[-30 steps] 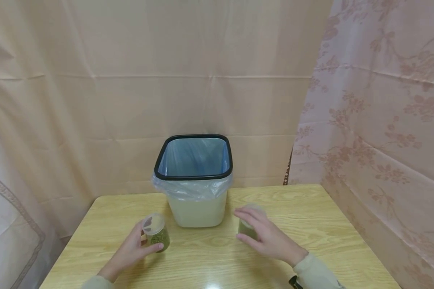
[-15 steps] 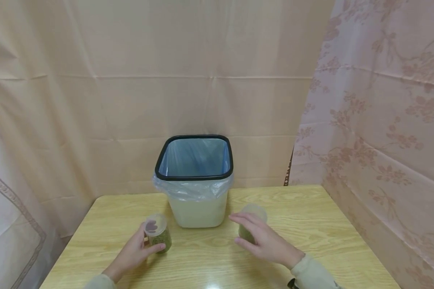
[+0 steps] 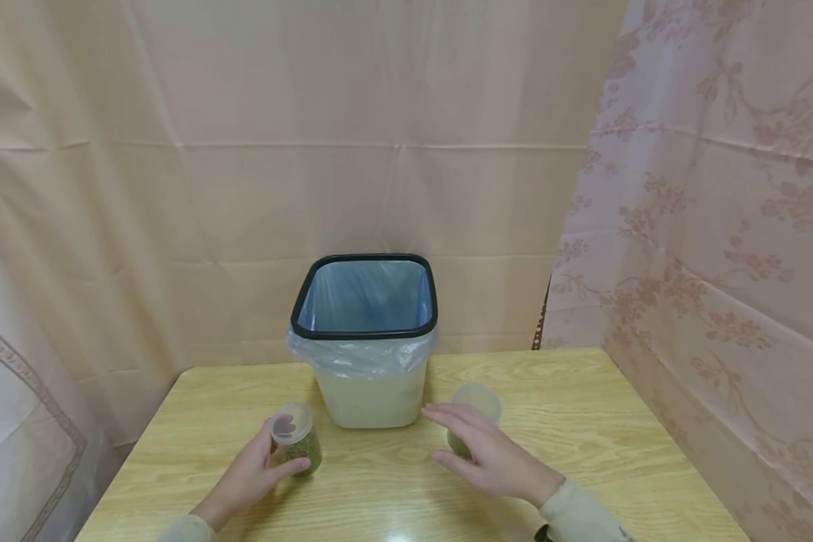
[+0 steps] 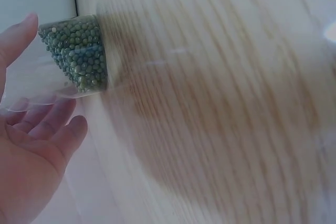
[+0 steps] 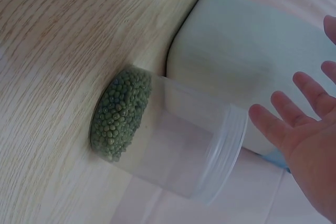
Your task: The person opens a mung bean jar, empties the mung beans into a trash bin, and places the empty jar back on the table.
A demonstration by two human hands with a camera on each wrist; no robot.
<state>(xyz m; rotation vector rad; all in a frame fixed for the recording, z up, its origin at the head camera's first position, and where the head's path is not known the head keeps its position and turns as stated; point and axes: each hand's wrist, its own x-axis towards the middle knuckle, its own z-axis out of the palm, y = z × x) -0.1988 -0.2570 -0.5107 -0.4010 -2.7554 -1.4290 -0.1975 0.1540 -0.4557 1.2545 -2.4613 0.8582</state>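
Note:
A clear plastic jar with a lid, part filled with green mung beans, stands front left of the bin. My left hand holds it, thumb on the near side and fingers behind. A second such jar stands on the table at the right, mung beans heaped low inside. My right hand is beside it with fingers extended and parted from the thumb. In the right wrist view the fingertips are just off the lidded end. In the head view this hand hides much of the jar.
A pale waste bin with a black rim and a bluish plastic liner stands at the back middle of the wooden table. Curtains hang behind the table and along its right side.
My right hand has drawn off the right jar, slightly left and toward me, so more of its lid shows. The left hand and its jar have barely moved.

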